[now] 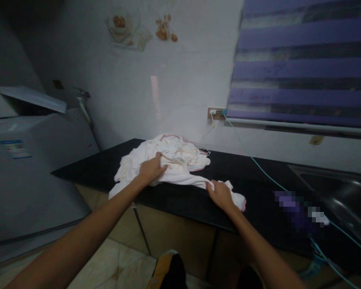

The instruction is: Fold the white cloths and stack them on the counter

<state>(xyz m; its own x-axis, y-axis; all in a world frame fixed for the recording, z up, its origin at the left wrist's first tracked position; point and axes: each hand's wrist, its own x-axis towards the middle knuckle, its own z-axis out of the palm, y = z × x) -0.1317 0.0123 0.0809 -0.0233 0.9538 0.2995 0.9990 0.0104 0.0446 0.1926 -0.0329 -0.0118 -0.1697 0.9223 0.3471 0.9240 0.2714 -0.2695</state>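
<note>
A crumpled white garment (174,154) with pink edging lies spread on the black countertop (180,200). My left hand (152,169) is closed on the fabric near its middle, fingers partly hidden in the folds. What looks like a sleeve stretches to the right, where my right hand (221,193) grips it. Between my hands the cloth is drawn fairly straight. The sleeve's pink-edged end pokes out to the right of my right hand. On the left, a corner of the garment hangs over the counter's front edge.
A metal sink (349,200) is set into the counter at the right. A cable (249,154) runs from the wall socket (218,113) across the counter, past a blurred purple item (295,208). At the left stands a washing machine (42,160) with its lid raised.
</note>
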